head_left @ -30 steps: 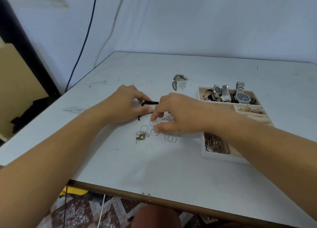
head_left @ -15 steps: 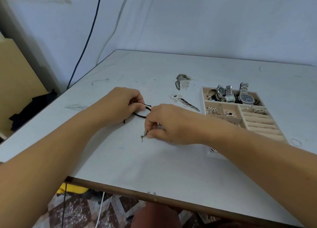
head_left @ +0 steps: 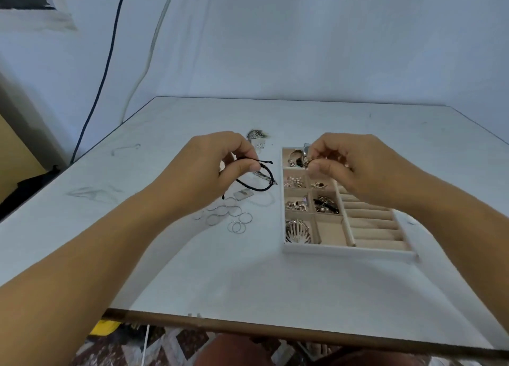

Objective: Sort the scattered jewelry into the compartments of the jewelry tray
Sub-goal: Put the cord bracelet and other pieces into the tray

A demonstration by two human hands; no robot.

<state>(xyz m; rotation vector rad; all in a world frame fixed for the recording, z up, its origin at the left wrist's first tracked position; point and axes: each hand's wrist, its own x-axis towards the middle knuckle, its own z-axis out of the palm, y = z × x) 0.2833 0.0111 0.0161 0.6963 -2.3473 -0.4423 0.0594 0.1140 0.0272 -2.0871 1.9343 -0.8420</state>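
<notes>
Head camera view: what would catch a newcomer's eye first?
The two hands at centre: the left hand pinches a black cord bracelet, the right hand pinches a small metal piece above the jewelry tray. Thin silver rings lie loose on the table left of the tray.

White table (head_left: 248,277): tray (head_left: 349,251), thin hoops (head_left: 224,211).

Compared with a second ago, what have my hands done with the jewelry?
Both hands lifted off the table and parted. The left hand still pinches the black cord bracelet, now dangling in the air. The right hand took a small metal piece and carried it right, over the far compartments of the tray. The thin rings and tray stayed put.
</notes>
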